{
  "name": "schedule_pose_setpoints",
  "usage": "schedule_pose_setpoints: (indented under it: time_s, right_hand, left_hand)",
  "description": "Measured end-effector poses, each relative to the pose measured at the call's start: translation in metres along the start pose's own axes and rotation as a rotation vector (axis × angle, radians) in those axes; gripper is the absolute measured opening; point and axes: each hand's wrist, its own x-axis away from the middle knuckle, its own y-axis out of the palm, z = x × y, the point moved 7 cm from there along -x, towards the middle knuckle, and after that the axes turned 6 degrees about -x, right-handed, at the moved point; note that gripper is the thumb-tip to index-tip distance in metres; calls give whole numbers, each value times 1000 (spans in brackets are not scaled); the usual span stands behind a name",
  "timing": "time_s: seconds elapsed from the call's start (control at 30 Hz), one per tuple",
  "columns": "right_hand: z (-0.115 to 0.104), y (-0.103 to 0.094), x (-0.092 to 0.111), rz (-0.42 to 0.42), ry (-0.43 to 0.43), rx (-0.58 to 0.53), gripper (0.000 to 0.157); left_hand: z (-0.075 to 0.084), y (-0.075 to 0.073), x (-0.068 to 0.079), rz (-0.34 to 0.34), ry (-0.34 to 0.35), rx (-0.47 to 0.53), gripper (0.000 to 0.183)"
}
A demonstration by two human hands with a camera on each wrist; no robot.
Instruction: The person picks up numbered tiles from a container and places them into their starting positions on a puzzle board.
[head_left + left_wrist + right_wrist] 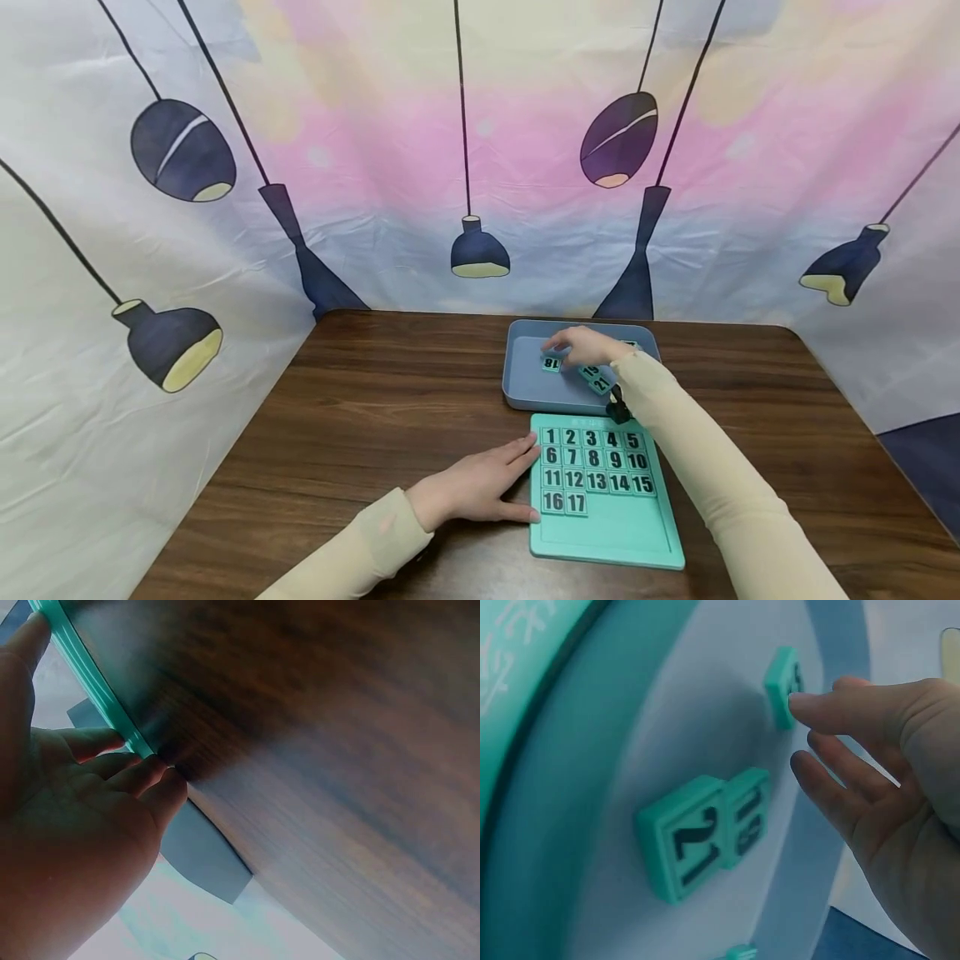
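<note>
A mint-green number board (630, 533) lies on the table, with numbered tiles 1 to 17 set in rows. My left hand (480, 483) touches its left edge with fairly straight fingers, thumb near the lower part. Over the blue-grey tray (525, 393), my right hand (587, 344) reaches down beside the tile marked 18 (551, 364). In the right wrist view the thumb overlaps that tile (780, 679), the other fingers apart from it; whether the thumb touches cannot be told. Tiles 19 (589, 372) and 21 (600, 385) lie together beneath the wrist.
Another green tile (632, 343) shows partly behind the right wrist in the tray. The tray stands just beyond the board on a dark wooden table (390, 400). A cloth backdrop (405, 258) printed with lamps hangs behind the table.
</note>
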Motion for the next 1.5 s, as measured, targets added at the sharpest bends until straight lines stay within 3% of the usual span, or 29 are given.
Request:
schedule_pose_setpoints:
  time_s: [0.3,0.5,0.73,0.97,1.17,1.33,1.5]
  right_hand:
    - [5,10,-7,-2,-33,62,44]
    - [6,11,-7,17,17,95,34]
    - [8,-1,10,131,82,50,34]
    - [-1,-17,47,234,33,-30,36]
    - [-10,-17,95,320,29,-56,37]
    - [-19,0,138,373,12,-82,34]
    - [-26,30,180,392,10,-18,35]
  left_hand:
    - [1,0,-1,-3,-7,4,92]
    - [0,0,-1,1,-12,-7,93]
    - [1,0,-1,-1,-12,-10,93]
    - [1,0,-1,0,-13,-7,91]
    - [2,0,0,-2,-15,1,91]
    - [1,1,0,-5,-21,5,91]
    - [-1,3,-3,-10,-26,7,92]
